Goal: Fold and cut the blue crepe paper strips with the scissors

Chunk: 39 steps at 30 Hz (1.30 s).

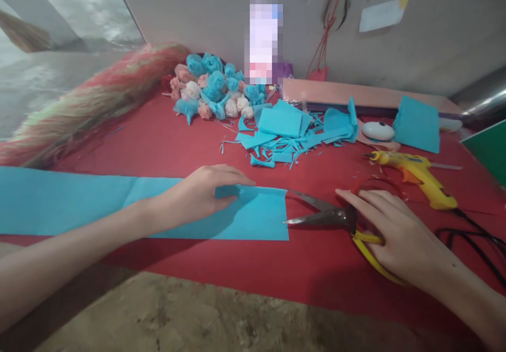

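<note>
A long strip of light-blue crepe paper (253, 220) lies flat across the red tabletop and runs out of view on the left. My left hand (205, 188) rests on the strip, its fingertips at the far edge and its thumb apart from them. In my right hand (391, 225) is a pair of scissors (336, 216) with one red and one yellow handle. The blades are spread and point left, their tips at the strip's right end. My fingers partly hide the handles.
Blue paper scraps (280, 141) and a heap of blue, pink and white paper flowers (215, 88) sit behind. A yellow glue gun (422, 173) with a black cord lies at right, near a white mouse-shaped object (378, 130) and folded blue paper (417, 124). Bundled fibres (95, 99) lie at left.
</note>
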Available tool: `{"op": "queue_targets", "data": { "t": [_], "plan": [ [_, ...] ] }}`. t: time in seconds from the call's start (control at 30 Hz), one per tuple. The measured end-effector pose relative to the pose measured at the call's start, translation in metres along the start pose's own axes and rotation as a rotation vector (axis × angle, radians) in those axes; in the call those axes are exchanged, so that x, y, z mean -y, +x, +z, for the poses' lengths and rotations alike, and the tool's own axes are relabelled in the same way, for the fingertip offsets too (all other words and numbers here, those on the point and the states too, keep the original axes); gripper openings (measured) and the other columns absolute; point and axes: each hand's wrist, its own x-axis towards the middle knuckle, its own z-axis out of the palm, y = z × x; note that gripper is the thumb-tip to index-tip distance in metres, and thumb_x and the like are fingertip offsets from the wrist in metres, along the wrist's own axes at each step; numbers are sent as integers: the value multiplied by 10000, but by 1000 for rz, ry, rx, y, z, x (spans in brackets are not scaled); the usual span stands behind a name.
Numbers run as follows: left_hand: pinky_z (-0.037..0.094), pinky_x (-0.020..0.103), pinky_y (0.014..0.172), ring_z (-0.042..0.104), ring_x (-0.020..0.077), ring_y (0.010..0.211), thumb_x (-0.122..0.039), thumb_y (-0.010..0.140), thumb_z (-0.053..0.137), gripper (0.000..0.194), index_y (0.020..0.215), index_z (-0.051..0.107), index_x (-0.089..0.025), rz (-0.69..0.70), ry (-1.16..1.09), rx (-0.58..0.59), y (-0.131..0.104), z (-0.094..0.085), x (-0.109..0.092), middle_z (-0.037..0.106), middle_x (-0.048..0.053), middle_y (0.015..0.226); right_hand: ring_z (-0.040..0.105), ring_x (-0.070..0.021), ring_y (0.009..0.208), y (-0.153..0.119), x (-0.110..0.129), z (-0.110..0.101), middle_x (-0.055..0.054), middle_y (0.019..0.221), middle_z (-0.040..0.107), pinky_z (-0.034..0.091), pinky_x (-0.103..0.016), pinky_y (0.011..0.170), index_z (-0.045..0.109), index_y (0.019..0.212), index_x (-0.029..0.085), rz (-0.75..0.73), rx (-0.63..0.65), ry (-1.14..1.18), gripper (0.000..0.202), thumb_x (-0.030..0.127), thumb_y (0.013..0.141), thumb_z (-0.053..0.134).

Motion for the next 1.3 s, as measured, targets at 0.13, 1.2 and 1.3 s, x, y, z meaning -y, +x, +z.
{"op": "queue_targets", "data": {
  "t": [0.13,1.2,1.3],
  "plan": [
    [516,280,865,652,157,902,-169,817,523,336,1135,629,-195,-3,-2,4,-1,-1,-2,693,41,1041,519,-260,987,0,0,1,-125,1050,575,466,-387,837,439,1296,138,-4,2,1,569,43,735,437],
    [498,288,847,605,163,962,-206,876,516,149,860,658,-164,139,35,-125,0,9,1,650,67,1028,593,-291,1032,-1,-4,-8,-116,1124,605,501,-446,861,363,1340,200,66,-79,64,546,117,806,440],
    [495,277,821,611,159,933,-200,886,491,158,859,642,-160,159,49,-145,0,9,-4,670,61,962,579,-304,1058,-4,-9,-13,-132,1143,592,479,-469,907,378,1334,204,24,-68,39,510,126,832,428]
  ]
}}
